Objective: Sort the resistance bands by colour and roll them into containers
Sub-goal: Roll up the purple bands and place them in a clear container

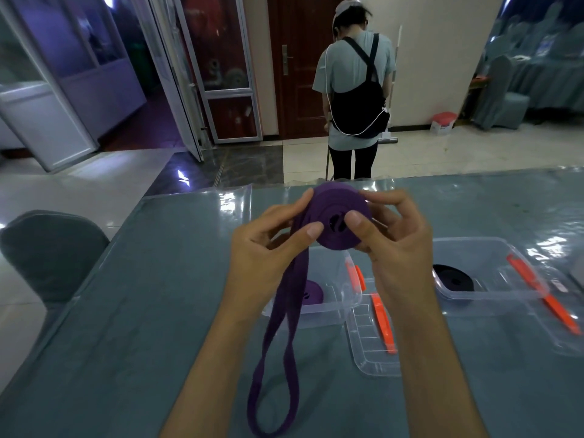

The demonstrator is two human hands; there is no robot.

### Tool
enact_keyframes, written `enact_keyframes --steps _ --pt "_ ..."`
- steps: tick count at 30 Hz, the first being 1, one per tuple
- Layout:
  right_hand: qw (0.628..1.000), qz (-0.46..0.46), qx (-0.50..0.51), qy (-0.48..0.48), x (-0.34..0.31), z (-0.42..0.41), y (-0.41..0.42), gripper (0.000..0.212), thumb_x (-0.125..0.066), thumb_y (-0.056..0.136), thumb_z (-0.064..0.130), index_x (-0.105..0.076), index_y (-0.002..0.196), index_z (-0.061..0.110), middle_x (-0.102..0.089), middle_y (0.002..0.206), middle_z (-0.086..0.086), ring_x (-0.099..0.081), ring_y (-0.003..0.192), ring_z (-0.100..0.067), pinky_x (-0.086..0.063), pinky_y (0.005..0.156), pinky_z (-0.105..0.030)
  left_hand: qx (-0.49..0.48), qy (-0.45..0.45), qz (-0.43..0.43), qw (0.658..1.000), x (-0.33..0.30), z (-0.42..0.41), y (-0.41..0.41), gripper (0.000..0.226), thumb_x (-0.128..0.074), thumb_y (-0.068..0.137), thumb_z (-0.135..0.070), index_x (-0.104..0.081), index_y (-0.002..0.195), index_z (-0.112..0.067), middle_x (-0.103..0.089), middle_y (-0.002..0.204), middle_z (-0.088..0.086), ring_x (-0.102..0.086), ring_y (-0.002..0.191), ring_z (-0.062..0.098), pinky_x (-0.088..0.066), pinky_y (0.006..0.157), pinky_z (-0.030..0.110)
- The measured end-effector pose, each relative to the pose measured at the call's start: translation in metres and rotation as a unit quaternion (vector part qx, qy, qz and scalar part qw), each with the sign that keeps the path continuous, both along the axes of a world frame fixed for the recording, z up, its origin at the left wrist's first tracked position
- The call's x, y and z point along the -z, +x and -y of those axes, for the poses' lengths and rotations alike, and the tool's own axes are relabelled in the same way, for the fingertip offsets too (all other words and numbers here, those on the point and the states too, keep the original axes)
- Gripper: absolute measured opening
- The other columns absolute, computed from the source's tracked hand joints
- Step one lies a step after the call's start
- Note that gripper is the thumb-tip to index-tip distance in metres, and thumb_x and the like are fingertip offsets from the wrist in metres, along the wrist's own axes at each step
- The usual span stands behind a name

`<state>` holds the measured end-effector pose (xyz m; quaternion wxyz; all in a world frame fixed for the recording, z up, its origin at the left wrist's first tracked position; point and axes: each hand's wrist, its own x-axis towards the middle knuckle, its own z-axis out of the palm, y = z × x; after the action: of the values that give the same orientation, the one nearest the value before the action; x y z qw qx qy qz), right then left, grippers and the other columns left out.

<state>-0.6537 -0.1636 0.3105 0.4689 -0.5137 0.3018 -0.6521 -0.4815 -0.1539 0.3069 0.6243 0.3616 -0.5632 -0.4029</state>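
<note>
I hold a purple resistance band (339, 213) above the table, partly wound into a flat coil. My right hand (396, 238) pinches the coil with thumb on its face and fingers behind. My left hand (271, 241) grips the coil's left edge, thumb on the front. The band's loose tail (278, 358) hangs down as a long loop to the table. Below stands a clear container (335, 308) holding one rolled purple band (311, 292). A second clear container (493, 273) to the right holds a rolled black band (453, 278).
Two clear lids with orange clips (382, 324) (543, 292) lie beside the containers on the grey-blue table (126, 327). A covered chair (50, 254) stands at the table's left edge. A person (354, 90) stands beyond the far edge, back turned.
</note>
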Motion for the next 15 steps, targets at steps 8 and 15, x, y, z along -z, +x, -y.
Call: enact_keyframes --steps 8,15 --pt "0.999 -0.038 0.019 -0.013 -0.004 0.010 0.000 0.038 -0.080 0.079 0.015 -0.061 0.110 0.022 -0.080 0.101 -0.004 -0.078 0.096 -0.026 -0.064 0.077 -0.035 -0.028 0.023 -0.020 0.999 0.000 0.007 -0.002 0.037 -0.080 0.082 -0.008 -0.075 0.118 -0.017 -0.080 0.111 0.001 -0.076 0.108 0.018 -0.060 0.094 0.029" --pt "0.997 -0.064 -0.040 0.017 -0.005 0.023 -0.005 0.034 -0.081 0.075 0.016 -0.056 0.098 0.011 -0.079 0.096 -0.010 -0.078 0.090 -0.028 -0.064 0.075 -0.033 -0.048 0.015 -0.014 0.999 -0.008 0.015 0.008 0.039 -0.084 0.075 -0.008 -0.075 0.111 -0.020 -0.081 0.107 -0.004 -0.077 0.105 0.015 -0.059 0.092 0.025"
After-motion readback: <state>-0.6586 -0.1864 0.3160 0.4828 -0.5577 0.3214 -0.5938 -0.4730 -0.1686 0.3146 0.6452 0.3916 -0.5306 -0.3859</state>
